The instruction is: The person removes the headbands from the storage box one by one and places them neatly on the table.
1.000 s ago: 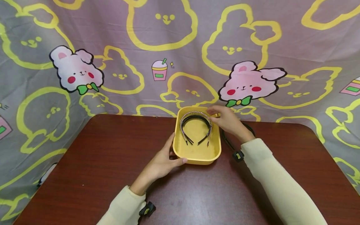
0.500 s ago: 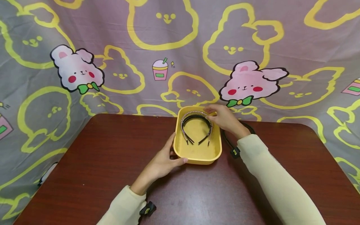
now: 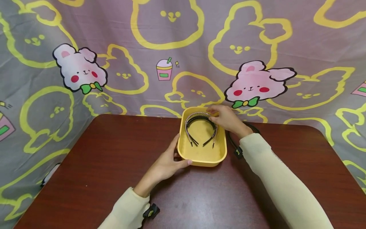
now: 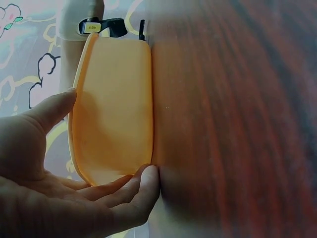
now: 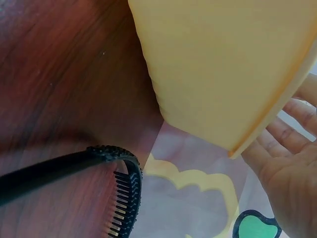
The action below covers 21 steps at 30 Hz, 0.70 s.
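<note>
A: Head view first. Left side?
B: Left hand grips the near-left corner of a yellow plastic bin: fingers along the left wall, thumb at the near rim. Bin sits on the dark wood surface, toward its far edge.
A: Right side?
B: Right hand reaches over the far-right rim. Thumb and index are a narrow gap apart, right at the tops of the headbands inside. Can't tell whether they pinch one.
A: Contents?
B: Two headbands, roughly nested, ends toward the person: one silvery toothed headband, one black toothed headband. A spare black headband is outside the bin, on its right, partly hidden by the right forearm. Rabbit-print backdrop behind.
A: Left wrist?
B: Thumb on the bin rim, other fingers bent against the wall down by the base. Cream right sleeve and a black wrist unit show past the far end.
A: Right wrist?
B: Bin wall takes the upper right. Hand is at the rim, fingertips hidden behind it, so no grip read. Spare black headband curves at lower left, well apart from the hand, teeth on the inner side.
</note>
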Tool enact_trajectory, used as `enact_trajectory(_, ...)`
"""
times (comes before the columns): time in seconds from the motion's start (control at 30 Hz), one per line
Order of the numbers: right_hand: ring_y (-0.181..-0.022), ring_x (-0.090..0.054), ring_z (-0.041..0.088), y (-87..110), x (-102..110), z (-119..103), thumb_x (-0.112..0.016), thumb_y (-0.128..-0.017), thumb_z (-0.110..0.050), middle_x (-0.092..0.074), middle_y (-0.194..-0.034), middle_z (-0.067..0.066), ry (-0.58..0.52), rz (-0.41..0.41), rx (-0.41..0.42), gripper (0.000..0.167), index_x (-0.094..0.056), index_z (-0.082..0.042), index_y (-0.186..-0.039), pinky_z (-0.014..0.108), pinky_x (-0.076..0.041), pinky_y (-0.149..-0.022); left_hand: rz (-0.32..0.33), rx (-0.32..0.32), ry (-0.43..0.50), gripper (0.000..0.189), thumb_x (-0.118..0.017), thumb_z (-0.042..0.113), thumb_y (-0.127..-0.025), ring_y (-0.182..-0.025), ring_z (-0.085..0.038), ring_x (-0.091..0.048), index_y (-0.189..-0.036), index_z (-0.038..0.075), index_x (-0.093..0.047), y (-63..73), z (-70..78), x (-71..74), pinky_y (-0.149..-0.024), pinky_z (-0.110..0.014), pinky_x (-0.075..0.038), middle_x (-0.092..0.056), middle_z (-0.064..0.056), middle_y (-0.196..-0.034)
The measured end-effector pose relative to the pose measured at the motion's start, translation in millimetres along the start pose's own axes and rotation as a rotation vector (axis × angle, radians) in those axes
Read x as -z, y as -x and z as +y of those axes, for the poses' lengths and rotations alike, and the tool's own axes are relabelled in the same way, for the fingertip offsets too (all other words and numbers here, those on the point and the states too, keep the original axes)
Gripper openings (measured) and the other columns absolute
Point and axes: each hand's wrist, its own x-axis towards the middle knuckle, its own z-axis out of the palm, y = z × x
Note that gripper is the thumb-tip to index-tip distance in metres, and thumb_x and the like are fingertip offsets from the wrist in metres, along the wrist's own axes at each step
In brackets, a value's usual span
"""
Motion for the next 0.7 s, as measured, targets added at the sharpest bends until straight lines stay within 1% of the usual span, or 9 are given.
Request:
enact_trajectory(0.27, -0.121, -0.066, 0.039, -8.4, 1, -1, -0.069, -0.098, -0.004, -0.070, -0.132, 0.023, 0.018, -0.033, -0.006, 0.036, -0.067, 0.004, -0.133, 0.053, -0.052, -0.104, -0.006, -0.001, -0.007, 0.108, -0.085, 0.027, -0.090, -0.127, -0.028, -0.066, -0.170, 0.031, -0.012, -0.6, 0.1, 0.4, -0.090, -0.037, -0.057, -0.058, -0.019, -0.149)
enact_trajectory(0.53, -0.123, -0.066, 0.040, -13.5, -1, 0, -0.068, -0.098, -0.002, -0.069, -0.134, 0.024, -0.031, -0.029, -0.026, 0.038, -0.066, 0.005, -0.135, 0.052, -0.052, -0.106, -0.013, -0.009, 0.011, 0.108, -0.085, 0.024, -0.090, -0.128, -0.031, -0.065, -0.170, 0.030, -0.012, 0.1, 1.0, -0.1, -0.088, -0.036, -0.058, -0.055, -0.020, -0.152)
enact_trajectory(0.7, -0.123, -0.065, 0.040, -16.9, -2, 1, -0.066, -0.099, -0.002, -0.068, -0.134, 0.024, -0.026, -0.037, -0.031, 0.037, -0.066, 0.006, -0.135, 0.051, -0.052, -0.106, -0.017, -0.007, 0.014, 0.108, -0.084, 0.024, -0.090, -0.129, -0.031, -0.064, -0.170, 0.030, -0.012, -0.5, 1.4, -0.4, -0.089, -0.037, -0.058, -0.054, -0.020, -0.154)
